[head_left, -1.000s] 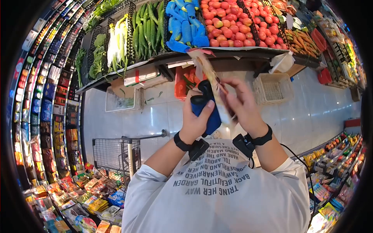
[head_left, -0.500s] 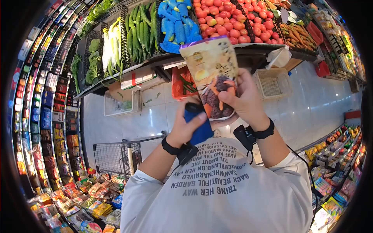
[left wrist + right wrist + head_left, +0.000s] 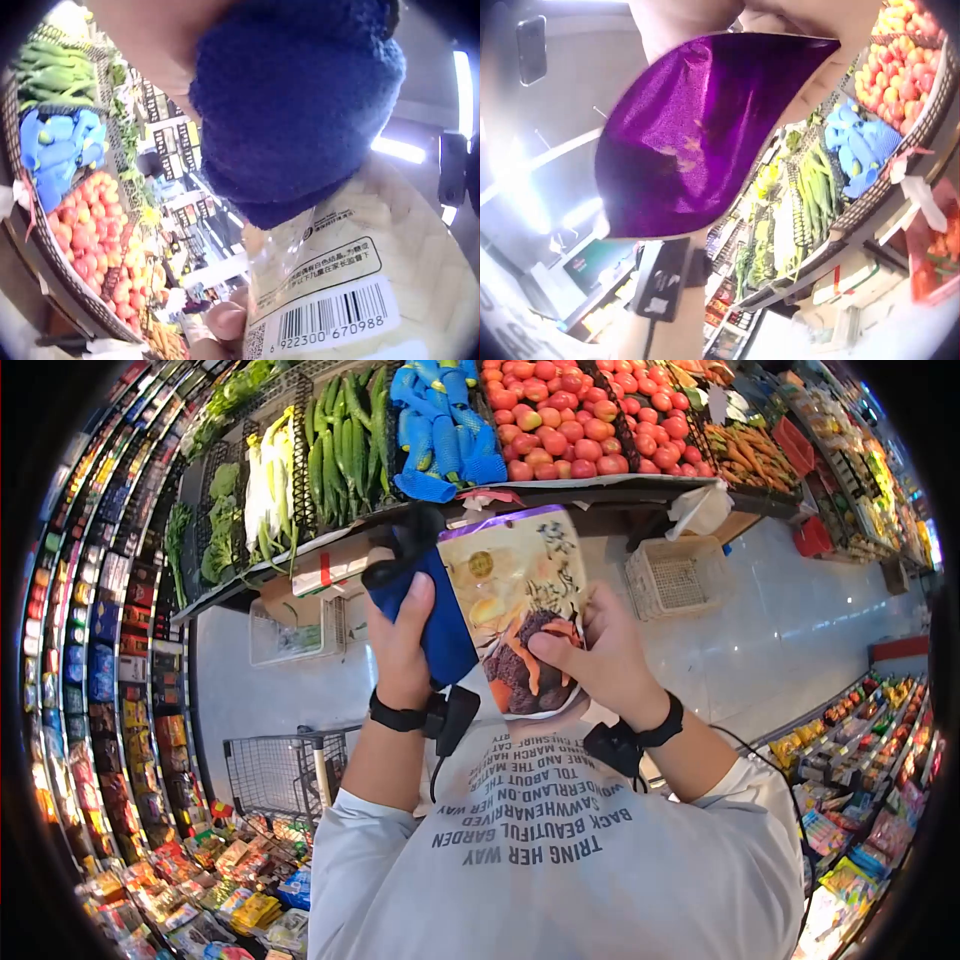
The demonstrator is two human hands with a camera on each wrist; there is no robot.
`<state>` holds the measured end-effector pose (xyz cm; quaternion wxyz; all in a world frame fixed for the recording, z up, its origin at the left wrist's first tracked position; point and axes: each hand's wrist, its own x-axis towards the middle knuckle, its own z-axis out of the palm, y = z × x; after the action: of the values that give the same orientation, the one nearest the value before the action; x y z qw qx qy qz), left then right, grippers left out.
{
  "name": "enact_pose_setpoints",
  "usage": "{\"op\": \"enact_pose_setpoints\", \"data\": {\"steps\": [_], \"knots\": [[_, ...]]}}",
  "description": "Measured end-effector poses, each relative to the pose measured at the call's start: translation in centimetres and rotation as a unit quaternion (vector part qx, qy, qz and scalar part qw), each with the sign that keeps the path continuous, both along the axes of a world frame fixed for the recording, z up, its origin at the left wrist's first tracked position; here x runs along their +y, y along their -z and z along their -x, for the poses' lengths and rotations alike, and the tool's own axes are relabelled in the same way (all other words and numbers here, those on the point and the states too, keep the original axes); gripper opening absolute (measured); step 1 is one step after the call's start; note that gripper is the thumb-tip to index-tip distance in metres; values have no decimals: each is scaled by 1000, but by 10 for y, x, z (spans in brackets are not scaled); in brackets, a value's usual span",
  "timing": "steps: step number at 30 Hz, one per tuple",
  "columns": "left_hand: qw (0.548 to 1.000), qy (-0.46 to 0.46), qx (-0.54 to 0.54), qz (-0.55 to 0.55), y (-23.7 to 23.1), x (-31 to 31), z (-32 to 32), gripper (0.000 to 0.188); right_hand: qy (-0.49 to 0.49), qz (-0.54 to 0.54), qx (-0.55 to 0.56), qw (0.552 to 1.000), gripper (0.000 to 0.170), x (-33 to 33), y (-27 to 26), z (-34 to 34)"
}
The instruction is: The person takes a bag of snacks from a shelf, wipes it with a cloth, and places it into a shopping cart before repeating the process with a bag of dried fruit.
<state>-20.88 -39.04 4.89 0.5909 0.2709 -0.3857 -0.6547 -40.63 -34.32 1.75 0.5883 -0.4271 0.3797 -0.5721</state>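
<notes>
My left hand grips a fuzzy dark blue cloth item with black parts at its top, the thumb lying along its face. My right hand holds a snack pouch by its right side, thumb across the printed front. Cream in colour, the pouch has a purple top edge and a picture of dark, bumpy pieces and orange strips. Its left edge lies close beside the blue item. A white barcode label shows on its back in the left wrist view, and a shiny purple base in the right wrist view.
Ahead stands a produce stand with cucumbers, blue-netted produce, tomatoes and carrots. A white crate sits below it on the floor. A shopping cart is at left, near packed shelves.
The pouch has turned from edge-on to front-facing in my right hand. My left hand has moved left with the blue item, away from my right hand.
</notes>
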Motion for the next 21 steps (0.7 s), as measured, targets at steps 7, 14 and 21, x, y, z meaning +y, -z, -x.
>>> {"op": "enact_pose_setpoints", "data": {"steps": [7, 14, 21], "knots": [[977, -8, -192, 90, 52, 25, -27, 35, 33, 51, 41, 997, 47, -58, -30, -20], [928, -348, -131, -38, 9, 54, -167, 32, -221, 20, 26, 975, 54, -78, -26, -170], [804, -549, -227, -36, 2, 137, -285, 35, -417, 47, 9, 908, 55, -69, -37, -332]]}}
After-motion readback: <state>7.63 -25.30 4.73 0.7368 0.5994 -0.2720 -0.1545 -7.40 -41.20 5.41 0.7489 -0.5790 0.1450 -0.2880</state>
